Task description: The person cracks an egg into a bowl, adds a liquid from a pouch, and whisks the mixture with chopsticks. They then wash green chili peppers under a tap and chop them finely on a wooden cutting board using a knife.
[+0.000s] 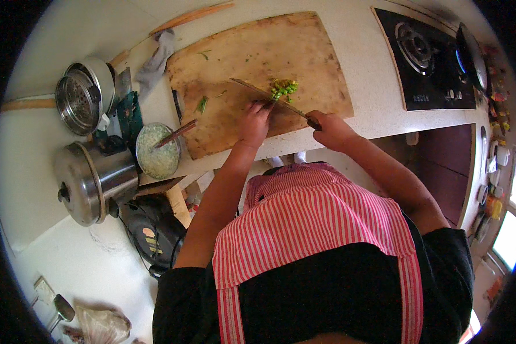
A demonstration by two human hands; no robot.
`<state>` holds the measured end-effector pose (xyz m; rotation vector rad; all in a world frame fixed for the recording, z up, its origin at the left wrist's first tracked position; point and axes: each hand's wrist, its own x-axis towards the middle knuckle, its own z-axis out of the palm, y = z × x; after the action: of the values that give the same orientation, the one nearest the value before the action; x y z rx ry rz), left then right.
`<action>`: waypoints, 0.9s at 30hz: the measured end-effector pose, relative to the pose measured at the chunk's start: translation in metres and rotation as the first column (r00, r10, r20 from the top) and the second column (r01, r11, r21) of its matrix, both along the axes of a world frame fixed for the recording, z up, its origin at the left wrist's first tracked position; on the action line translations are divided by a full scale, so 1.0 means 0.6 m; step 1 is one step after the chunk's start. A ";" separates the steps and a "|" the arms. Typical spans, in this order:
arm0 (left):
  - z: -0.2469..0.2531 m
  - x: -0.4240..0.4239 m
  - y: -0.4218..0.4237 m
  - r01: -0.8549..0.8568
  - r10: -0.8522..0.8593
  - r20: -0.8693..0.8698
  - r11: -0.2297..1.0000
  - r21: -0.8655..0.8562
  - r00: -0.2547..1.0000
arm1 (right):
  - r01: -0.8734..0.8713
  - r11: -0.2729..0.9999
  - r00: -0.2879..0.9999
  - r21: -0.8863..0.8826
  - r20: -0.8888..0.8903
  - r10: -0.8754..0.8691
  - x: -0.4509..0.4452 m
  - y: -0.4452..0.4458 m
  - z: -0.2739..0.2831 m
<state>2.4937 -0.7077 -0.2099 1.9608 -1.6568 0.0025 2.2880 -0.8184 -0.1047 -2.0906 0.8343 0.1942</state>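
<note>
My right hand [332, 131] grips the handle of a kitchen knife [258, 89], whose blade slants across a worn wooden cutting board [258, 47]. Right against the blade, on its near side, rest the curled fingers of my left hand [256, 124]. What lies under those fingertips is hidden. Beyond the blade sits a small heap of chopped green vegetable [285, 89]. A few loose green shreds [202, 104] are scattered on the board's left part.
Left of the board stands a bowl of pale, green-flecked mixture [155, 157] with chopsticks [176, 132] in it. Beyond are a lidded steel pot [112, 172], a steamer insert [75, 103] and a grey cloth [157, 60]. At right, a gas hob [417, 64] carries a wok [473, 58].
</note>
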 end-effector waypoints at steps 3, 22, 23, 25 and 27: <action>-0.007 -0.004 0.001 -0.029 0.028 -0.052 1.000 -0.006 0.998 | -0.047 0.999 0.998 -0.002 -0.038 0.047 -0.005 -0.003 0.013; -0.022 -0.002 0.004 -0.021 0.014 -0.067 0.994 -0.111 0.998 | -0.083 0.996 0.995 -0.027 -0.057 0.081 0.003 -0.003 0.002; -0.019 -0.005 0.004 -0.027 0.020 -0.085 0.997 -0.074 0.996 | -0.084 0.996 0.993 -0.023 -0.083 0.082 0.006 -0.003 0.000; 0.002 -0.005 0.005 -0.036 0.036 -0.108 0.999 -0.002 0.993 | -0.028 0.999 0.999 -0.044 -0.040 0.026 0.012 0.006 -0.017; -0.001 -0.001 0.011 -0.010 0.011 -0.034 1.000 0.025 0.999 | -0.007 0.999 1.000 -0.054 -0.010 0.007 0.014 0.009 -0.025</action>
<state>2.4930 -0.7010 -0.2104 1.9766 -1.6325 -0.0473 2.2963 -0.8130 -0.1195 -2.1451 0.8464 0.1872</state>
